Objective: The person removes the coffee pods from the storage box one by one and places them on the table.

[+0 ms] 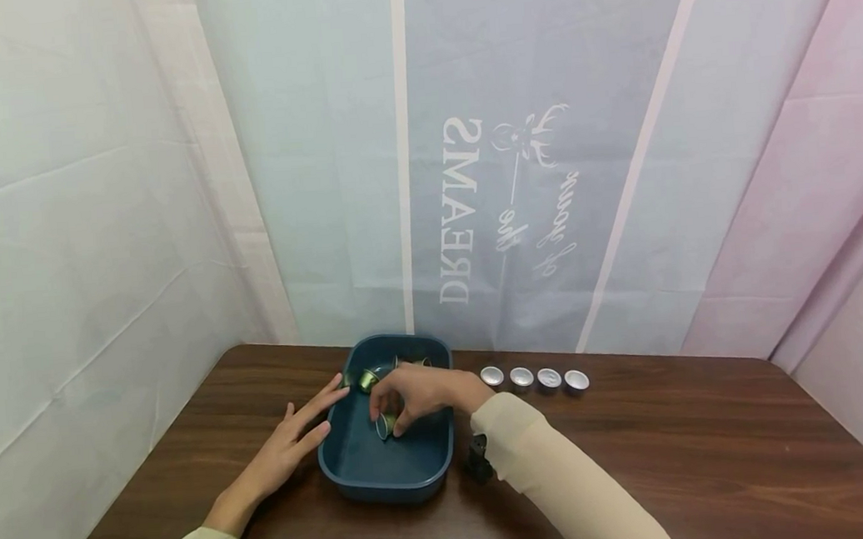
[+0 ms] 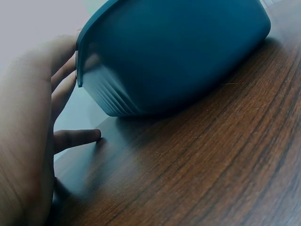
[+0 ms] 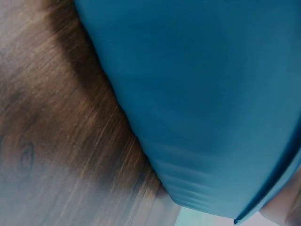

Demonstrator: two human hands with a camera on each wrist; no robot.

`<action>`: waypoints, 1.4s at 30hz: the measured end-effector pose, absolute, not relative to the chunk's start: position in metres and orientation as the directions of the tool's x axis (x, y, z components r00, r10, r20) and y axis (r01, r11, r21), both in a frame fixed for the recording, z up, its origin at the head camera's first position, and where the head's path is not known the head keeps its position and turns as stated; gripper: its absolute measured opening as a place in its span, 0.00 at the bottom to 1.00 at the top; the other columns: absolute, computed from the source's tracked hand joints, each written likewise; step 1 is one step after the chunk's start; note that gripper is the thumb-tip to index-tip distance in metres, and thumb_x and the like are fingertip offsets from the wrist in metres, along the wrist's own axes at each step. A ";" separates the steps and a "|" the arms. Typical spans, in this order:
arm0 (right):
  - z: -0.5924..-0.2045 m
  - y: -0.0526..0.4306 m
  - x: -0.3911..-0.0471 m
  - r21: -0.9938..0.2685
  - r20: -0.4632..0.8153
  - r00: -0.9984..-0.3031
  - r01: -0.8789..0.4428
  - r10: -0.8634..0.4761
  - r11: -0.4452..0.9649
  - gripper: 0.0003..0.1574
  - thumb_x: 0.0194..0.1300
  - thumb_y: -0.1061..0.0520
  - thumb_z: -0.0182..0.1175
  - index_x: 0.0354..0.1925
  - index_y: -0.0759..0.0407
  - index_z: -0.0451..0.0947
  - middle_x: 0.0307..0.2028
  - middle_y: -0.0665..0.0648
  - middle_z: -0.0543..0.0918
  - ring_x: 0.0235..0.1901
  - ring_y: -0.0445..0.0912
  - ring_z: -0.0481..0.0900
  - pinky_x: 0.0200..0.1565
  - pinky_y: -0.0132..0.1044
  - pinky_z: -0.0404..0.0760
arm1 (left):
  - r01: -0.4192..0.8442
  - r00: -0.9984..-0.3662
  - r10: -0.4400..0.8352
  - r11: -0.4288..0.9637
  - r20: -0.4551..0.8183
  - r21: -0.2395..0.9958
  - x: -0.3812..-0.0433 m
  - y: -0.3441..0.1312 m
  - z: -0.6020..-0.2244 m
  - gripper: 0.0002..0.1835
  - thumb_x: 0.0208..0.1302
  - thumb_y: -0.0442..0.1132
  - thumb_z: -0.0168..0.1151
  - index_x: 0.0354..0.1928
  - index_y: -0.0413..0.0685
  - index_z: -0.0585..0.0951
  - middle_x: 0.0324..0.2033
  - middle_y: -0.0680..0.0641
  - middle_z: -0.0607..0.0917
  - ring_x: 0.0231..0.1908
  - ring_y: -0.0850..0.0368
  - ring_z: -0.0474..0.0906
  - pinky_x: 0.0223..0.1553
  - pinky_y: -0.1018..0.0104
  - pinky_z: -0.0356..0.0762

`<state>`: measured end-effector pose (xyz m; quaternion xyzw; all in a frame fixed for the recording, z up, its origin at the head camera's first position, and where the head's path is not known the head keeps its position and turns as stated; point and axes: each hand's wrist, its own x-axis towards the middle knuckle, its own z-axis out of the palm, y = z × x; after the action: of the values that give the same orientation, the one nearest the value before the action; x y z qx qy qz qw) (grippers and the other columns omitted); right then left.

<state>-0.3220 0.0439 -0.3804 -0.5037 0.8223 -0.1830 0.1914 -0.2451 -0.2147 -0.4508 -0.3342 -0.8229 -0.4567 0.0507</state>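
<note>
A deep blue plastic bin (image 1: 389,478) stands on the table near the back cloth. Inside it, my right hand (image 1: 419,390) pinches a small green coffee capsule (image 1: 384,426) between thumb and fingers, its pale round face turned toward the left. Farther back in the bin lies another green capsule (image 1: 367,380), and more sit partly hidden behind the right hand. My left hand (image 1: 286,451) rests against the bin's left rim with its fingers extended. In the left wrist view, one finger of the left hand (image 2: 28,122) reaches down to the tabletop beside the bin wall (image 2: 178,52).
To the right of the bin, several capsules stand in a row, silver lids up, the rightmost capsule (image 1: 577,380) included. The dark wooden table (image 1: 677,444) meets a hanging printed cloth (image 1: 350,183) at the back. A pale cloth (image 1: 84,244) hangs along the left.
</note>
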 end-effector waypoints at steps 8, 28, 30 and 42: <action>-0.381 0.046 -0.323 -0.477 -0.095 -0.409 -0.782 -0.908 0.402 0.19 0.54 0.57 0.73 0.44 0.46 0.81 0.40 0.38 0.80 0.39 0.32 0.78 0.40 0.25 0.76 | 0.592 -0.776 0.499 0.365 0.385 0.719 -0.244 -0.214 -0.451 0.26 0.74 0.33 0.44 0.72 0.50 0.62 0.74 0.49 0.52 0.71 0.40 0.47 0.52 0.21 0.23; -0.363 0.094 -0.310 -0.643 0.161 -0.441 -0.725 -0.883 0.245 0.20 0.57 0.57 0.70 0.48 0.47 0.79 0.47 0.42 0.79 0.44 0.36 0.79 0.47 0.36 0.79 | 0.604 -0.771 0.494 0.369 0.401 0.706 -0.241 -0.214 -0.451 0.26 0.74 0.34 0.45 0.72 0.51 0.62 0.73 0.45 0.53 0.71 0.59 0.47 0.51 0.20 0.24; -0.363 0.101 -0.309 -0.668 0.189 -0.457 -0.709 -0.869 0.227 0.20 0.57 0.57 0.70 0.48 0.46 0.79 0.48 0.42 0.79 0.46 0.37 0.79 0.48 0.38 0.79 | 0.603 -0.772 0.494 0.371 0.400 0.706 -0.241 -0.214 -0.452 0.26 0.74 0.34 0.45 0.72 0.53 0.62 0.73 0.46 0.53 0.71 0.60 0.47 0.52 0.20 0.24; -0.360 0.139 -0.293 -0.741 0.302 -0.592 -0.639 -0.747 0.207 0.20 0.54 0.64 0.71 0.46 0.56 0.79 0.45 0.51 0.81 0.44 0.46 0.80 0.48 0.48 0.79 | 0.617 -0.758 0.508 0.355 0.409 0.702 -0.242 -0.215 -0.455 0.26 0.74 0.34 0.44 0.72 0.53 0.61 0.74 0.47 0.52 0.71 0.59 0.47 0.51 0.20 0.24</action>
<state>-0.2934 0.1392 -0.3597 -0.4475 0.7746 -0.4428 0.0610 -0.2422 -0.2152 -0.4547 -0.3425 -0.8210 -0.4528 0.0605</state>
